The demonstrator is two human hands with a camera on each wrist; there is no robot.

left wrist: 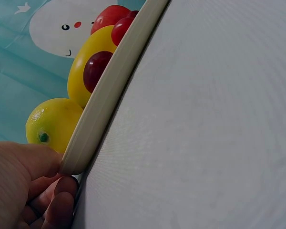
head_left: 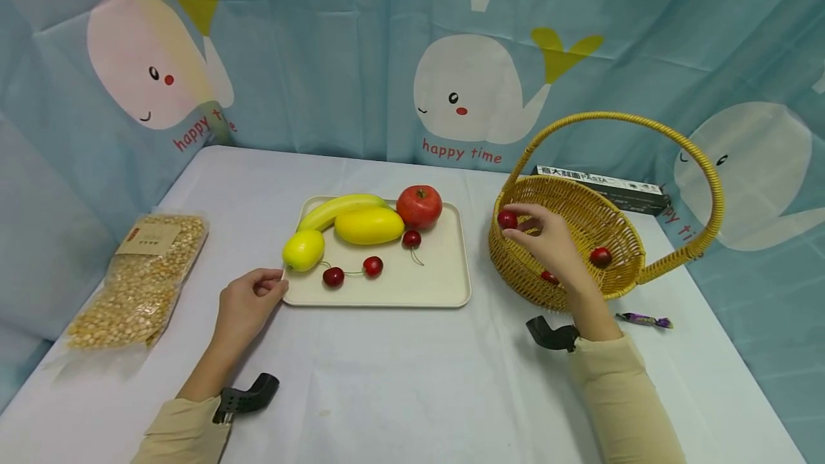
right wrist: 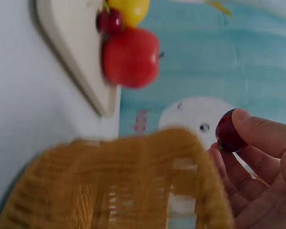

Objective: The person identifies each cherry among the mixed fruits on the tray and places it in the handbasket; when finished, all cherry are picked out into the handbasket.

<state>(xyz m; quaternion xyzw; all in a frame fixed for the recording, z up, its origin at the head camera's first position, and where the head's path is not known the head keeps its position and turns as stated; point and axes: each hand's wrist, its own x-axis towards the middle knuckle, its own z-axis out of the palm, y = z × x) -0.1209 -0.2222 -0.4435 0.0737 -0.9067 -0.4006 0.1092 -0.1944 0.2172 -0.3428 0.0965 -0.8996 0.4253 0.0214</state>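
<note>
My left hand (head_left: 250,306) pinches the front left corner of a cream tray (head_left: 412,297), thumb at the rim in the left wrist view. The tray bears a banana (head_left: 340,208), a yellow mango-like fruit (head_left: 369,225), a lemon (left wrist: 55,121), a red apple (head_left: 419,207) and dark red cherries (head_left: 333,277). Over the left rim of a yellow wicker basket (head_left: 515,271), my right hand (head_left: 548,238) holds a cherry (right wrist: 230,132) between thumb and fingers. More red fruit (head_left: 601,257) lies inside the basket, partly hidden by my right hand and wrist.
A bag of corn kernels (head_left: 145,281) lies at the left. Behind the basket is a black pasta box (head_left: 612,192); a purple wrapped candy (head_left: 644,320) lies before it. The basket's tall handle (head_left: 715,192) arches above it. A blue curtain (head_left: 309,77) hangs behind the table.
</note>
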